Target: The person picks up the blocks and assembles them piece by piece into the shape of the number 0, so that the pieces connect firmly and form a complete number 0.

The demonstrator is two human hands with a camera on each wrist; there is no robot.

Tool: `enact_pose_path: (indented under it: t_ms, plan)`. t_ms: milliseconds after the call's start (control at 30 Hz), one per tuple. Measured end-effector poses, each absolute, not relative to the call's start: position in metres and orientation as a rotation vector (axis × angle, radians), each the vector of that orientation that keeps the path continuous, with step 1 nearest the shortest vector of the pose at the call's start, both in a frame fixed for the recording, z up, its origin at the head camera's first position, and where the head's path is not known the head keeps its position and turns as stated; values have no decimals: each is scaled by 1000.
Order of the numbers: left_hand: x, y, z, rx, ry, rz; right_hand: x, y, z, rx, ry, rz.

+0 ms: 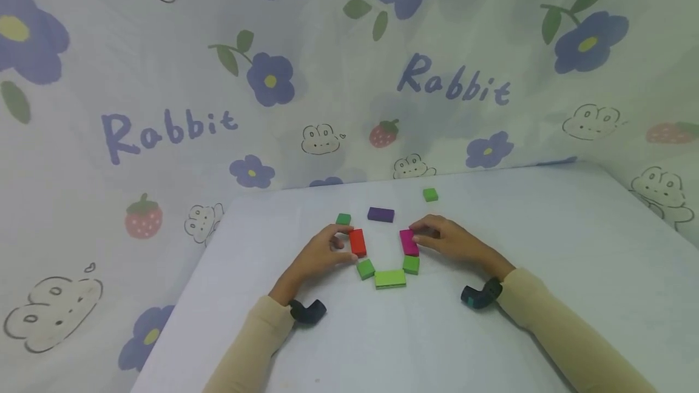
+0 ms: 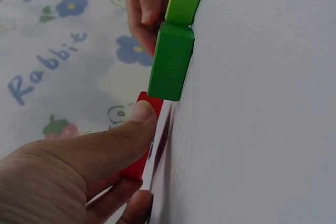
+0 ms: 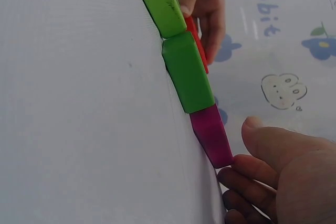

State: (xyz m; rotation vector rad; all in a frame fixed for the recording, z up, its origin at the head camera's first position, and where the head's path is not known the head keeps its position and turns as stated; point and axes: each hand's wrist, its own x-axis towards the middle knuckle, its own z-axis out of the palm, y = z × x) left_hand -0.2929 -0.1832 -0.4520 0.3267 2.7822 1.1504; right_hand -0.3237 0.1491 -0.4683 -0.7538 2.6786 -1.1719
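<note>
My left hand (image 1: pixel 318 255) pinches a red block (image 1: pixel 357 242) lying on the table, thumb at its near end and a finger at its far end. Opposite it lies a magenta block (image 1: pixel 408 242). My right hand (image 1: pixel 454 240) is at that block's right side, fingertips touching it; in the right wrist view the thumb (image 3: pixel 253 124) stands apart from it. A green block (image 1: pixel 365 269) sits just below the red one, and another green block (image 1: pixel 411 265) adjoins the magenta one. Between these two, nearest me, is a lime-green block (image 1: pixel 390 279). Together they form a curved row.
Beyond the hands lie a purple block (image 1: pixel 380 214), a small green block (image 1: pixel 343 219) near the left fingers, and another small green block (image 1: pixel 430 194) farther back. A printed cloth (image 1: pixel 327 96) hangs behind the white table (image 1: pixel 382 344). Each wrist wears a dark device (image 1: pixel 480 295).
</note>
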Motion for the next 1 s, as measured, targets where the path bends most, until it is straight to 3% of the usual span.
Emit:
enact_pose_path:
  t_ms: [1000]
  plan:
    - [-294,-184,-454,415,2754,1087,-326,149,-469,-771,2706,-1146]
